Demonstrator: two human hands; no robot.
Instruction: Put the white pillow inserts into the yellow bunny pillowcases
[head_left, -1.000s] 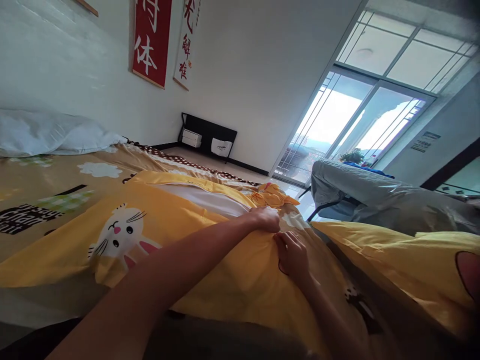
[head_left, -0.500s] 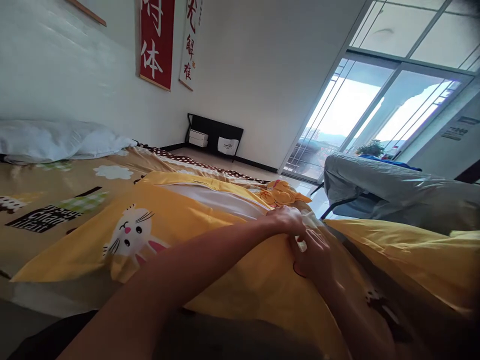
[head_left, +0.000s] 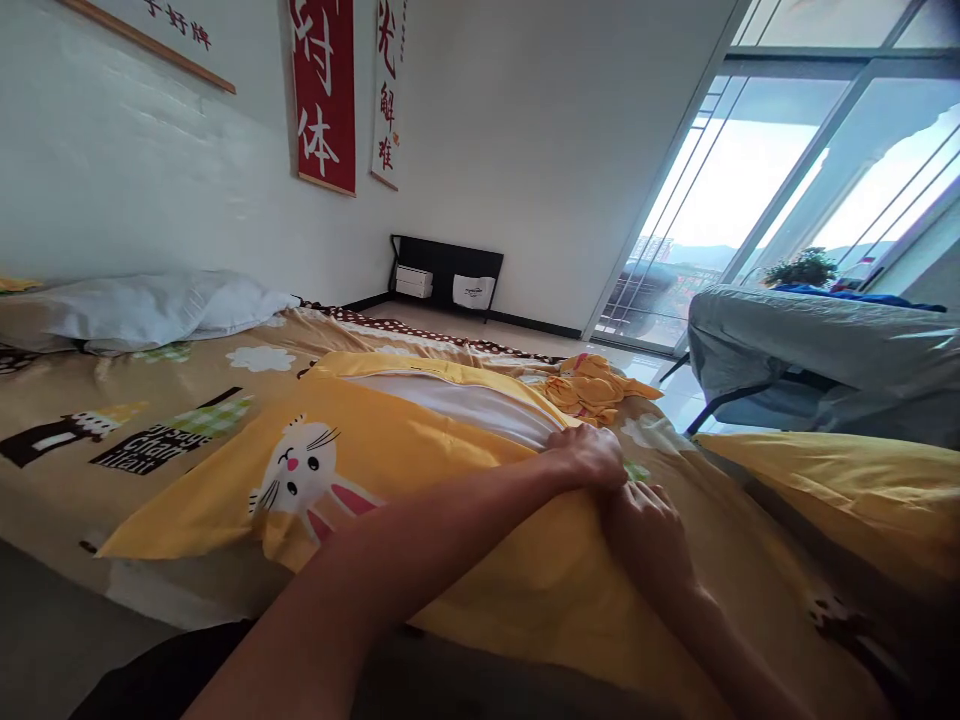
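You have both hands together over the right part of a yellow pillowcase (head_left: pixel 450 445) with a rabbit print, which lies on a bed covered by a tan patterned sheet (head_left: pixel 45 510). The pillowcase stretches mainly to the left of your hands, its long axis running left to right. Its opening, with a strip of white filling (head_left: pixel 465 403) showing, slants from the far left towards you and ends just beside your left hand (head_left: pixel 589 455), the nearer of the two to that gap. Your right hand (head_left: pixel 649 530) touches the left, a little to its right and nearer you. The fingers of both hands are curled in, not spread; their tips are hidden, so whether they pinch the fabric cannot be told. Some bunched yellow cloth (head_left: pixel 585 388) lies on the far side of your hands, and another yellow cloth (head_left: pixel 847 490) lies to their right.
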